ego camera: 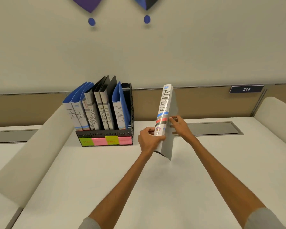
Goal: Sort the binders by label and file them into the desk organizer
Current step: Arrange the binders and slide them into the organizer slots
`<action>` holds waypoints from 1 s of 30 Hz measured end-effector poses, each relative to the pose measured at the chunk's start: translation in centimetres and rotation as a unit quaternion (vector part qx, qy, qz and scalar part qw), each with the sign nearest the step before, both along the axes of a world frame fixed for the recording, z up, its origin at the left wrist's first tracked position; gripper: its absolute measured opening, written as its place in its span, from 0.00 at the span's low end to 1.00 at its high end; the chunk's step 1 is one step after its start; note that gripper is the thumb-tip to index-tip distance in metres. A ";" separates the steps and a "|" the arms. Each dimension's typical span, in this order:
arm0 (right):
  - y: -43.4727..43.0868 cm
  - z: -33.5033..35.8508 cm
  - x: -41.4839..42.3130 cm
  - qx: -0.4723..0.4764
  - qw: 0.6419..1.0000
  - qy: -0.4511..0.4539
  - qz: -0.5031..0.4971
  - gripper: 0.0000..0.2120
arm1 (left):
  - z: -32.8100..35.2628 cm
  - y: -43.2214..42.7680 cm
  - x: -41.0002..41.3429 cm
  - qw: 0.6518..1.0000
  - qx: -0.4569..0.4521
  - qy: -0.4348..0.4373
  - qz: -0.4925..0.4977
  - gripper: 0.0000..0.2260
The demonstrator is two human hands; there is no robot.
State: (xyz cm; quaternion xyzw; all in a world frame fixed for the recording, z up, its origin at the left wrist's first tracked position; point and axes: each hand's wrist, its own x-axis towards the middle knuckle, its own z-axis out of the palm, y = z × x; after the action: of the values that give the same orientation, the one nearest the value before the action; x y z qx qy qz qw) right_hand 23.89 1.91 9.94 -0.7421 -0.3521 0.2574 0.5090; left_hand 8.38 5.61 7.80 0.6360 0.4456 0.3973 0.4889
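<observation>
I hold a white binder upright above the desk, its spine marked ADMIN facing me. My left hand grips its lower spine and my right hand holds its right cover. To the left stands a black mesh desk organizer with coloured sticky labels along its front. It holds several binders: two HR, two SPORTS, two FINANCE and one ADMIN in the rightmost slot.
The white desk has rounded side dividers at left and right. A grey cable hatch lies behind my right hand. A tan panel and a plaque reading 214 run along the back.
</observation>
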 end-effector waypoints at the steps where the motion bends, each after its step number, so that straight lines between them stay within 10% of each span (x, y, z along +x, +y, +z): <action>1: 1.0 1.1 -0.7 0.024 1.000 0.019 0.006 0.20 | 0.6 0.5 -0.6 1.000 0.025 -0.002 0.003 0.19; 12: 10.4 9.9 -9.8 0.217 0.968 0.076 0.102 0.23 | 5.3 6.5 -6.1 0.975 0.180 -0.086 0.097 0.19; 30: 16.9 3.9 -11.0 0.130 0.971 0.011 0.201 0.30 | -3.3 12.9 -7.0 0.980 0.158 -0.052 0.106 0.22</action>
State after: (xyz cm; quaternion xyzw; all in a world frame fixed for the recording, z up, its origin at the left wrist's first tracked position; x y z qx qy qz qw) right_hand 12.91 18.81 13.86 -0.5805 -0.5189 0.3148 0.5428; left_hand 1.34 18.48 4.48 0.6332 0.4161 0.5447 0.3595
